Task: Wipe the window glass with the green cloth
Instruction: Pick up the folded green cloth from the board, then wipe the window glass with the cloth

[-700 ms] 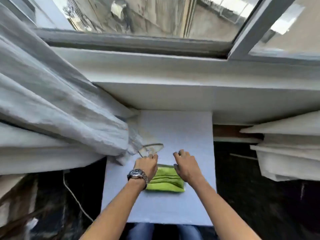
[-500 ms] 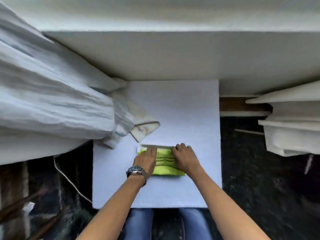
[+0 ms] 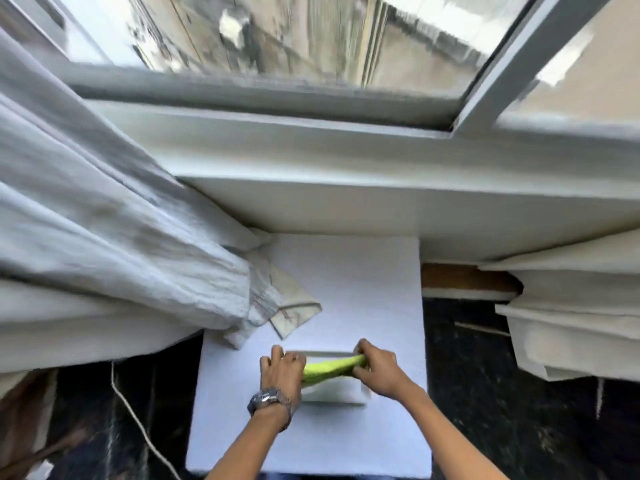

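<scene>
The green cloth (image 3: 329, 368) is bunched and stretched between both hands, lifted a little above a shallow white tray (image 3: 334, 396) on the white table (image 3: 346, 289). My left hand (image 3: 282, 372), with a wristwatch, grips the cloth's left end. My right hand (image 3: 377, 367) grips its right end. The window glass (image 3: 294, 32) fills the top of the view behind a grey frame, well above and beyond the hands.
A wide white sill (image 3: 346, 188) juts out between table and window. Grey curtain (image 3: 104, 230) hangs at the left, spilling onto the table's corner. Cream curtain folds (image 3: 571, 306) hang at the right. A thin white cord (image 3: 138, 420) crosses the dark floor (image 3: 502, 393).
The cloth lay folded flat under both hands; now both hands have gripped its ends and raised it off the tray. The view has tilted up, showing the window again.
</scene>
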The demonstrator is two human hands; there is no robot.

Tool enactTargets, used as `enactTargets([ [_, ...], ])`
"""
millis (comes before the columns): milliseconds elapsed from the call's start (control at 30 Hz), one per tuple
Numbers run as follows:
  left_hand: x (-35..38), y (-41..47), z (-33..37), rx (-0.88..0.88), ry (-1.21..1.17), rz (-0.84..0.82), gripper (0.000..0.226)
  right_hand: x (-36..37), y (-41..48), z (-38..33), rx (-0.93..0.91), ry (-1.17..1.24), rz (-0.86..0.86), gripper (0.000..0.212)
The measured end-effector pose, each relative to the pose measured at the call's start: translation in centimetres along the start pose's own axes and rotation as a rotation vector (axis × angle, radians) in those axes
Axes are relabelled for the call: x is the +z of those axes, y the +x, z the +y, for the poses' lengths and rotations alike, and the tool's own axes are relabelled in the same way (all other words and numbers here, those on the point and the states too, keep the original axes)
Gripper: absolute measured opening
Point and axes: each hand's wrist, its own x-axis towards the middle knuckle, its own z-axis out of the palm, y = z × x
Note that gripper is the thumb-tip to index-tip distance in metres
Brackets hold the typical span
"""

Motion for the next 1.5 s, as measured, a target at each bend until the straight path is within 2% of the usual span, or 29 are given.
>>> enactTargets([
  [100,-7.6,-4.3,-1.0,0.060,-0.177,0.084,0.033,-6.7,-4.2,-3.3,-0.131,0.218,0.161,0.033],
  [200,-18.7,-9.6,-2.0,0.244,-0.451,0.174,0.038,-16.3,-9.3,-9.4,-0.230,0.250,0.290,0.043],
  [300,-31.0,-15.2,-2.6,0.397,-0.636,0.428,0.044,-27.7,-14.8,-16.9,-0.399,0.242,0.488,0.051],
  [367,-39.0,-19.7,-2.6,0.492,-0.669,0.623,0.047,-35.3,-19.5,-23.1,-0.517,0.246,0.669,0.052],
  [467,-49.7,-25.9,-1.1,0.692,-0.644,0.902,0.050,-45.1,-27.7,-33.6,-0.671,0.211,0.959,0.043],
  [533,-56.1,-30.2,0.4,0.791,-0.561,1.046,0.045,-50.6,-34.0,-40.5,-0.807,0.168,1.216,0.041],
  [600,-61.5,-34.1,1.5,0.863,-0.378,1.186,0.040,-54.9,-39.6,-46.8,-0.968,0.005,1.496,0.034],
  [667,-66.7,-38.4,1.5,0.880,-0.133,1.392,0.048,-58.8,-44.1,-52.3,-1.064,-0.236,1.812,0.018],
  [733,-71.4,-42.7,0.3,0.826,-0.016,1.650,0.051,-62.1,-47.0,-56.5,-0.982,-0.425,2.091,0.016],
  [800,-75.5,-46.3,-1.3,0.748,-0.035,1.878,0.050,-64.0,-47.3,-58.7,-0.822,-0.592,2.241,0.007],
  [833,-77.3,-47.9,-2.4,0.700,-0.081,1.953,0.049,-64.3,-46.6,-59.2,-0.750,-0.642,2.245,0.009],
  [900,-80.5,-49.9,-4.3,0.587,-0.165,2.038,0.048,-64.2,-43.9,-59.3,-0.692,-0.634,2.204,0.030],
  [1000,-84.2,-51.3,-6.5,0.382,-0.092,2.149,0.057,-63.0,-39.1,-58.7,-0.767,-0.471,2.134,0.054],
  [1133,-88.5,-50.9,-9.8,0.219,0.101,2.095,0.065,-62.6,-37.5,-58.0,-0.734,-0.491,2.070,0.072],
  [1300,-91.0,-46.6,-12.1,0.230,0.141,2.098,0.066,-67.3,-40.8,-56.8,-0.748,-0.672,2.141,0.056],
  [1500,-93.1,-44.1,-12.7,0.307,0.096,2.252,0.064,-69.3,-43.3,-63.3,-0.828,-0.522,2.229,0.051],
])
